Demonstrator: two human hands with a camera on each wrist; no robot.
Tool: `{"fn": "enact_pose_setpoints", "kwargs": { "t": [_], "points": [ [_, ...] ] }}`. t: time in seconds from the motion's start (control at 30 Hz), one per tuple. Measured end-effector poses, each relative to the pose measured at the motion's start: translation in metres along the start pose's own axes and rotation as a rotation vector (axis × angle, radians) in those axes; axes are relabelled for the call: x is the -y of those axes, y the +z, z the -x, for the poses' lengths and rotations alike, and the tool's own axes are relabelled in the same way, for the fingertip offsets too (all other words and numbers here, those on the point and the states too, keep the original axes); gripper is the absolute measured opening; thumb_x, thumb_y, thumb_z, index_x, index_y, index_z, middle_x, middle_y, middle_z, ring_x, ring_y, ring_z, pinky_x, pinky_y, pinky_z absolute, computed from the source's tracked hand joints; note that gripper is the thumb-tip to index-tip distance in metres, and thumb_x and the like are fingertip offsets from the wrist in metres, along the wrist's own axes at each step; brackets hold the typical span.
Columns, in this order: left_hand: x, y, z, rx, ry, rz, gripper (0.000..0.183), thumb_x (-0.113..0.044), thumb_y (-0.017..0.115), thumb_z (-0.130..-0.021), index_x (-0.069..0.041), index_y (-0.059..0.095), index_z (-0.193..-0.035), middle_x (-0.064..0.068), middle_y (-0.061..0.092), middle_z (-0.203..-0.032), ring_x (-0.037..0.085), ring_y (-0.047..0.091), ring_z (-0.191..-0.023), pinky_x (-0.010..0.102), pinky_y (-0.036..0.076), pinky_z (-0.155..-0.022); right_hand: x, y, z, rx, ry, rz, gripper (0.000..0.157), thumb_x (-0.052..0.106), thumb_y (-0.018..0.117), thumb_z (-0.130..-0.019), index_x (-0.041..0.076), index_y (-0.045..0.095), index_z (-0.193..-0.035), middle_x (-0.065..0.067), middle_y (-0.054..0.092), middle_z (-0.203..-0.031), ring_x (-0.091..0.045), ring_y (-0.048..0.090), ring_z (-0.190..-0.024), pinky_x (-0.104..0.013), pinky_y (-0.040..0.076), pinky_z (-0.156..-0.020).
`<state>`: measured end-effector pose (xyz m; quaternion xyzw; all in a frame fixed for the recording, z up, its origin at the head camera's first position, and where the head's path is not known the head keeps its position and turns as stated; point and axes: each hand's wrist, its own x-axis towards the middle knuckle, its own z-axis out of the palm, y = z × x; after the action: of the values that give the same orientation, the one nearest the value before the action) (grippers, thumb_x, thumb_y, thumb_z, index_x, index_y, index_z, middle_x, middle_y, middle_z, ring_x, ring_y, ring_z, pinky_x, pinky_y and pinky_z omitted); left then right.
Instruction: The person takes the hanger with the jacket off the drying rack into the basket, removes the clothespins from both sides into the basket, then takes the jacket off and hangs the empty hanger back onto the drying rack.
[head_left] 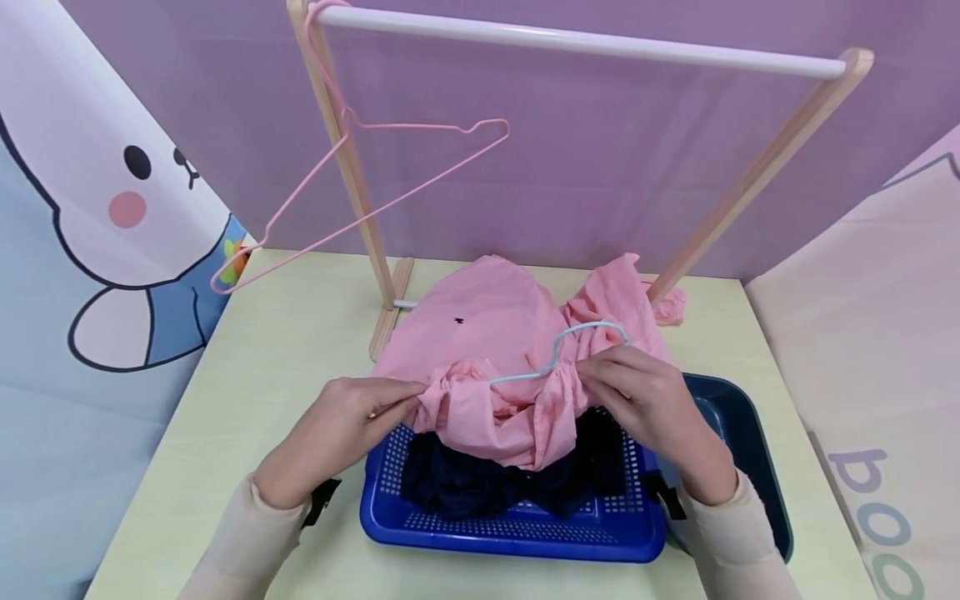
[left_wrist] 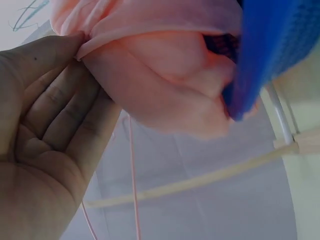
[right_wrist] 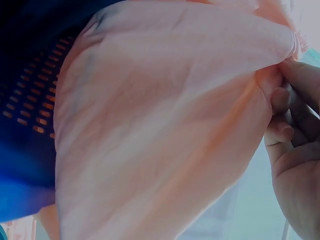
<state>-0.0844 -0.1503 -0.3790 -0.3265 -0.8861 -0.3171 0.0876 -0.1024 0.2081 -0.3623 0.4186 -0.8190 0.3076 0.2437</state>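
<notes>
A pink garment (head_left: 480,317) with a small dark mark lies bunched over a blue basket (head_left: 517,542). Tucked partly into its gathered opening is a light blue hanger (head_left: 557,354); the hook end shows, while its lower part is covered by cloth. My left hand (head_left: 352,425) pinches the gathered edge on the left between thumb and fingers, and the left wrist view shows the cloth (left_wrist: 155,85) hanging from that pinch. On the other side, my right hand (head_left: 648,400) pinches the edge close to the hanger. Loose cloth (right_wrist: 165,115) drapes below it in the right wrist view.
Dark navy clothing (head_left: 472,483) lies in the basket. A dark teal bin (head_left: 750,450) stands to its right, partly behind my forearm. Behind rises a rack with a white bar (head_left: 577,39) and wooden legs; a pink hanger (head_left: 360,218) hangs at its left end.
</notes>
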Motion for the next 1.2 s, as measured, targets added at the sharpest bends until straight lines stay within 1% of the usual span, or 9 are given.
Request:
{"fn": "enact_pose_setpoints", "kwargs": {
  "t": [0.23, 0.43, 0.53, 0.67, 0.8, 0.93, 1.07, 1.13, 1.2],
  "points": [
    [0.012, -0.01, 0.016, -0.02, -0.053, -0.053, 0.027, -0.016, 0.07, -0.083, -0.022, 0.069, -0.11, -0.009, 0.066, -0.103, 0.006, 0.062, -0.093, 0.028, 0.052, -0.076, -0.002, -0.006, 0.001, -0.051, -0.006, -0.003, 0.027, 0.027, 0.056, -0.093, 0.005, 0.072, -0.092, -0.003, 0.067, -0.092, -0.018, 0.062, -0.084, -0.017, 0.047, -0.081],
    [0.025, -0.012, 0.028, -0.058, -0.106, -0.079, 0.03, -0.013, 0.073, -0.08, -0.02, 0.07, -0.109, -0.008, 0.067, -0.101, 0.009, 0.063, -0.092, 0.029, 0.053, -0.076, -0.004, -0.01, 0.004, -0.068, 0.006, 0.001, 0.029, 0.028, 0.057, -0.092, 0.003, 0.073, -0.09, -0.005, 0.067, -0.091, -0.018, 0.062, -0.082, -0.015, 0.047, -0.081],
    [0.032, -0.012, 0.033, -0.084, -0.114, -0.092, 0.029, -0.011, 0.073, -0.079, -0.018, 0.071, -0.107, -0.007, 0.067, -0.1, 0.01, 0.064, -0.09, 0.03, 0.053, -0.074, -0.004, -0.013, 0.005, -0.087, 0.003, -0.012, 0.029, 0.027, 0.058, -0.092, 0.002, 0.072, -0.09, -0.008, 0.067, -0.09, -0.018, 0.061, -0.078, -0.013, 0.048, -0.075],
    [0.039, -0.012, 0.038, -0.109, -0.123, -0.105, 0.028, -0.009, 0.074, -0.078, -0.015, 0.072, -0.105, -0.005, 0.068, -0.097, 0.012, 0.065, -0.088, 0.032, 0.054, -0.072, -0.005, -0.018, 0.006, -0.109, 0.01, -0.045, 0.023, 0.021, 0.062, -0.089, 0.001, 0.072, -0.092, -0.011, 0.067, -0.092, -0.013, 0.058, -0.073, -0.011, 0.045, -0.059],
    [0.042, -0.011, 0.04, -0.085, -0.163, -0.11, 0.025, -0.012, 0.074, -0.079, -0.015, 0.072, -0.104, -0.004, 0.069, -0.096, 0.013, 0.065, -0.088, 0.033, 0.054, -0.072, -0.006, -0.021, 0.009, -0.107, 0.035, -0.067, 0.019, 0.018, 0.064, -0.088, 0.002, 0.072, -0.094, -0.01, 0.067, -0.093, -0.008, 0.053, -0.07, -0.012, 0.04, -0.052],
    [0.041, -0.013, 0.039, -0.025, -0.188, -0.098, 0.027, -0.017, 0.07, -0.083, -0.016, 0.069, -0.11, -0.004, 0.067, -0.102, 0.014, 0.063, -0.093, 0.036, 0.053, -0.076, -0.006, -0.02, 0.011, -0.089, 0.057, -0.077, 0.018, 0.018, 0.064, -0.088, 0.004, 0.072, -0.095, -0.008, 0.066, -0.093, -0.006, 0.05, -0.068, -0.012, 0.039, -0.051],
    [0.034, -0.022, 0.034, 0.033, -0.139, -0.033, 0.042, -0.019, 0.07, -0.083, -0.02, 0.06, -0.124, -0.006, 0.059, -0.119, 0.013, 0.055, -0.109, 0.036, 0.048, -0.087, -0.007, -0.017, 0.011, -0.084, 0.056, -0.084, 0.014, 0.012, 0.068, -0.084, 0.005, 0.072, -0.095, -0.007, 0.066, -0.093, -0.006, 0.049, -0.066, -0.012, 0.039, -0.051],
    [0.027, -0.027, 0.028, 0.022, -0.087, 0.019, 0.048, -0.019, 0.072, -0.081, -0.02, 0.057, -0.127, -0.007, 0.055, -0.124, 0.013, 0.051, -0.114, 0.034, 0.046, -0.091, -0.008, -0.016, 0.011, -0.08, 0.053, -0.079, 0.013, 0.012, 0.068, -0.084, 0.005, 0.073, -0.094, -0.007, 0.067, -0.092, -0.007, 0.049, -0.066, -0.013, 0.04, -0.053],
    [0.019, -0.027, 0.019, -0.019, -0.022, 0.052, 0.047, -0.019, 0.073, -0.08, -0.019, 0.059, -0.125, -0.007, 0.054, -0.124, 0.012, 0.05, -0.114, 0.03, 0.044, -0.092, -0.008, -0.015, 0.011, -0.084, 0.048, -0.067, 0.013, 0.013, 0.067, -0.085, 0.005, 0.073, -0.094, -0.006, 0.067, -0.092, -0.007, 0.05, -0.067, -0.013, 0.041, -0.054]
  ]
}}
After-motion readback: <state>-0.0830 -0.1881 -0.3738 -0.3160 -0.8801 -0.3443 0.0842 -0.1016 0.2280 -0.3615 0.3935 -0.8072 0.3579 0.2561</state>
